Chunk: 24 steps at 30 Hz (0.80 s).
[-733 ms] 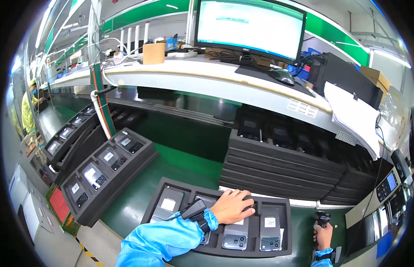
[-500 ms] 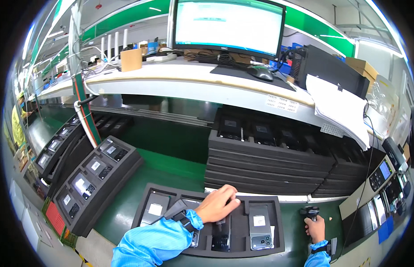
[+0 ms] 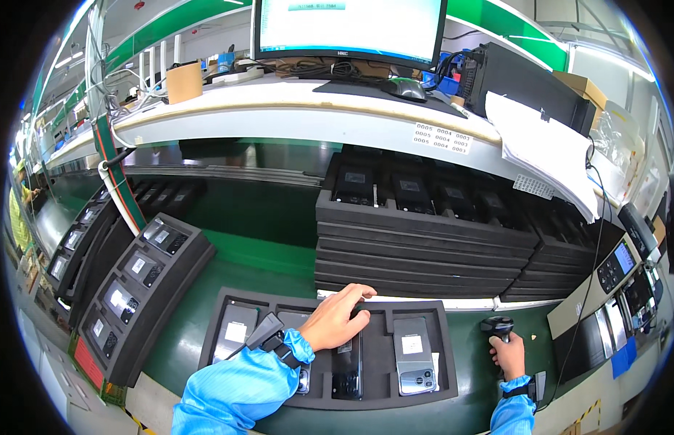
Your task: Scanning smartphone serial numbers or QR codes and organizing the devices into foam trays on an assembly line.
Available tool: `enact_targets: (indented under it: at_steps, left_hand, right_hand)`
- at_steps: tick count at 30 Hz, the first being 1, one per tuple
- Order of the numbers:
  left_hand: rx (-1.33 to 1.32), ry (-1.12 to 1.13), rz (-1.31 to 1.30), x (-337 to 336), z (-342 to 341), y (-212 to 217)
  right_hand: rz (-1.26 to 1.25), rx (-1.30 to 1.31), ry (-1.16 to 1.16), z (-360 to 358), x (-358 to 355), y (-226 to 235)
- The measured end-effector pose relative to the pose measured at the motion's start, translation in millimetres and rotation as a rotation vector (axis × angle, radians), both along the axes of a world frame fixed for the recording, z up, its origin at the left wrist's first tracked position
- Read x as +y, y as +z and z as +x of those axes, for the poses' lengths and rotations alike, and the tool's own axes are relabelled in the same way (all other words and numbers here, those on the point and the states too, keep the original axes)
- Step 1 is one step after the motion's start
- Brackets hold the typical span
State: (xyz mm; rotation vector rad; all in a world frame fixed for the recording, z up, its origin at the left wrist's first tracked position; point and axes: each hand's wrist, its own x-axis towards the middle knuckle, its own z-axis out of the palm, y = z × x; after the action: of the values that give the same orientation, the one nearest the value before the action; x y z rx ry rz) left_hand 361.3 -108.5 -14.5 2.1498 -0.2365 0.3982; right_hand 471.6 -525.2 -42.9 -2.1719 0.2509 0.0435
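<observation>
The left hand [image 3: 340,316] is laid with loose fingers on a phone [image 3: 348,357] in the black foam tray [image 3: 444,348]; a barcode scanner [image 3: 498,330] is gripped by the right hand [image 3: 508,357].

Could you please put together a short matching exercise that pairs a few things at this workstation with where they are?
Things:
1. left hand
2. right hand
3. monitor
4. stack of paper

Places:
A. on the upper shelf, top centre
B. hanging over the shelf edge at the right
C. resting on the black foam tray of phones
D. gripping a black handheld scanner on the green belt

Pairs: 1-C, 2-D, 3-A, 4-B
</observation>
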Motion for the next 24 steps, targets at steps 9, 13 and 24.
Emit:
enact_targets:
  at_steps: [9, 13, 24]
  left_hand:
    - [0.053, -0.023, -0.007, 2.4, 0.5, -0.1]
    - [0.037, -0.008, -0.001, 0.4, -0.4, 2.2]
    - [-0.049, 0.008, 0.021, 0.3, 4.0, -4.1]
  right_hand:
    - [0.001, 0.006, 0.008, -1.3, 0.8, 1.6]
    - [-0.011, 0.011, 0.006, -1.7, 2.1, 3.0]
    - [0.053, 0.002, -0.002, 7.0, -14.3, -13.7]
